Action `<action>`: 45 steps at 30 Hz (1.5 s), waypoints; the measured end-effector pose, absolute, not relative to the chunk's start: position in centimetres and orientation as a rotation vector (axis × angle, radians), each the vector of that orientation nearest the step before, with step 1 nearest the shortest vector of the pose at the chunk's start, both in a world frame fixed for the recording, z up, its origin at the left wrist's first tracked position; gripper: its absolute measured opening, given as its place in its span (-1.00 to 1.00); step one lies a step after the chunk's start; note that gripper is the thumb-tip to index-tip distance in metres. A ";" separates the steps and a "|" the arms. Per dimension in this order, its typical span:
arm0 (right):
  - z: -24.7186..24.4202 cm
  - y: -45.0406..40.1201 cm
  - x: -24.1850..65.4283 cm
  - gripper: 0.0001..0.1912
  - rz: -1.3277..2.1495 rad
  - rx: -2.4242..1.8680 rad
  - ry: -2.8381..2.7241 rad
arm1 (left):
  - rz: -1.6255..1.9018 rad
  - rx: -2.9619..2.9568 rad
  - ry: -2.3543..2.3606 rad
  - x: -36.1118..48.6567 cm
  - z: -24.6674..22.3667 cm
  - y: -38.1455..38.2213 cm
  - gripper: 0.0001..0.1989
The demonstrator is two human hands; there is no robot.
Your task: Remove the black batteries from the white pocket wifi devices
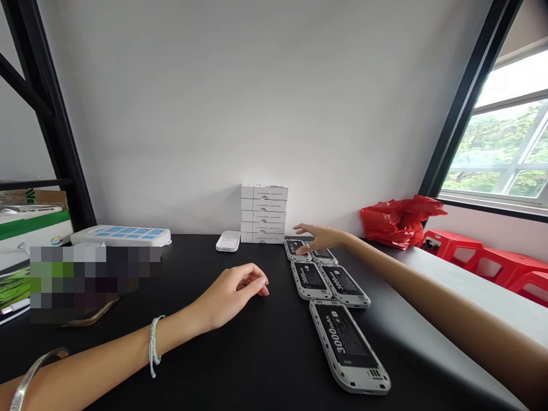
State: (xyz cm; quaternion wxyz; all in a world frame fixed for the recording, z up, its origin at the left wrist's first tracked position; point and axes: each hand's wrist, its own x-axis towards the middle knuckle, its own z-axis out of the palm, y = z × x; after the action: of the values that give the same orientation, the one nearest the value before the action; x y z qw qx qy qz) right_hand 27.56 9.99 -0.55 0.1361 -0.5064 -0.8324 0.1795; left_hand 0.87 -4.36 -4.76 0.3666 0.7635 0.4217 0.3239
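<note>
Several flat batteries with white casings and black "3000mAh" labels lie on the black table [184, 365] in a loose group. The largest in view, a 3000mAh battery [349, 346], lies nearest me, with a pair of batteries [311, 279] beyond it. My right hand [319, 238] is spread open over the farthest batteries [297, 248], its fingers apart and holding nothing. It hides part of them. My left hand [240, 288] rests on the bare tabletop left of the group, fingers loosely curled around nothing visible.
A stack of white boxes [264, 213] stands against the wall, with a small white box [228, 241] beside it. At left are a white power strip [120, 236] and a pixelated patch [94, 283]. A red plastic bag [400, 221] lies at right, beyond the table's grey edge.
</note>
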 end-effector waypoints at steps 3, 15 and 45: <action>-0.8 11.9 27.5 -0.14 0.614 -1.505 -2.360 | 0.830 1.959 1.093 1.0 -4.7 -4.4 -0.74; -1.1 11.0 24.7 -0.58 0.611 -1.143 -1.997 | 1.018 2.360 1.212 0.3 -4.9 0.0 -0.45; -2.1 11.0 22.1 -0.61 1.137 -1.301 -1.926 | 0.406 2.487 1.372 -1.6 -3.5 7.3 -0.07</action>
State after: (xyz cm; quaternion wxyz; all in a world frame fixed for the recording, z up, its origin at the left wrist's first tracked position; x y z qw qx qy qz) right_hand 22.15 10.99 -2.06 0.2736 -0.4836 -0.7159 0.4228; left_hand -1.59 7.30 -3.49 0.1358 0.8588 0.4737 0.1401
